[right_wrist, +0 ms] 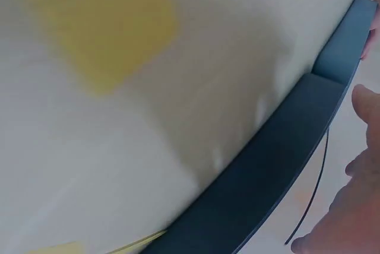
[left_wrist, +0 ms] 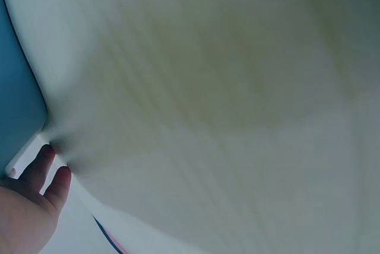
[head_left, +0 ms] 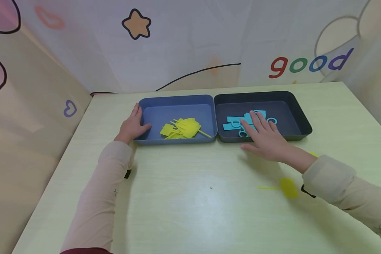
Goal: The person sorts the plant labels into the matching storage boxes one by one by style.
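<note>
My left hand [head_left: 132, 124] is at the left side of a blue tray [head_left: 171, 102], fingers fairly straight along its outside and thumb reaching over the rim. In the left wrist view, fingertips of the left hand [left_wrist: 35, 206] show beside the tray wall [left_wrist: 18, 94]. A pile of yellow flat pieces with thin stems [head_left: 188, 127] lies in that tray. Over the dark tray [head_left: 290, 121], my right hand [head_left: 268, 141] is spread, palm down, above several cyan flat pieces with ring ends [head_left: 236, 120]. It partly hides them; contact cannot be told. The right wrist view shows the right hand [right_wrist: 350, 200] beside the tray wall [right_wrist: 261, 165].
The two trays stand side by side near the back of the pale table [head_left: 177, 204]. A yellow square piece with a thin stem [head_left: 289, 188] lies in front of the dark tray. Another yellow piece [head_left: 314, 154] is mostly hidden by my right forearm. A printed curtain [head_left: 190, 46] hangs behind.
</note>
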Demonstrator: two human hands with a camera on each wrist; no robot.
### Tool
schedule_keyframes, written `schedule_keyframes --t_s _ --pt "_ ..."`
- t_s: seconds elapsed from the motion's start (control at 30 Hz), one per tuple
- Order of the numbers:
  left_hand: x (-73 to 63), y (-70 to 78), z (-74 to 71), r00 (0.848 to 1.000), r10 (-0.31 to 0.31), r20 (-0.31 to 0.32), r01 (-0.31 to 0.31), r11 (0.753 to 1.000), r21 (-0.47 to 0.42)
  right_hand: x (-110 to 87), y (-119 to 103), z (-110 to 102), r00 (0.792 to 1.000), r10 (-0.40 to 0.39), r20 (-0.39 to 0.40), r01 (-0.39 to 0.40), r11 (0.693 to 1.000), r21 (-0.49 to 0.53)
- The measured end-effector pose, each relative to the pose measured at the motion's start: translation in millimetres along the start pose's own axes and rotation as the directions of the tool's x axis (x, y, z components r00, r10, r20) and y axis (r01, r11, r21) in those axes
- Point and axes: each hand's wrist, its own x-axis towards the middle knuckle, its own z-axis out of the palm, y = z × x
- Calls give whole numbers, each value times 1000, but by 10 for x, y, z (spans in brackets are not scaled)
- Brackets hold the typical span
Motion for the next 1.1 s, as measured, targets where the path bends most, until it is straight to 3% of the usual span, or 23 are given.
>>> schedule_keyframes --t_s 0.33,0.63,0.77,0.9,1.1 --pt "-14 -9 -2 1000 1 -3 -1 1000 9 -587 581 60 988 152 35 -152 988 3" --pt "-16 -20 1 1000 4 -4 -4 1000 12 -827 1129 131 930 340 141 -353 932 80" --pt "-4 -27 10 1000 2 0 -2 1000 9 -878 1263 130 914 360 190 -378 923 69" --pt "3 -24 14 1000 -2 0 2 1000 7 -887 1328 131 926 335 174 -351 934 71" --pt "11 -12 8 1000 -8 -2 8 1000 6 -851 1342 130 938 300 173 -327 932 156"
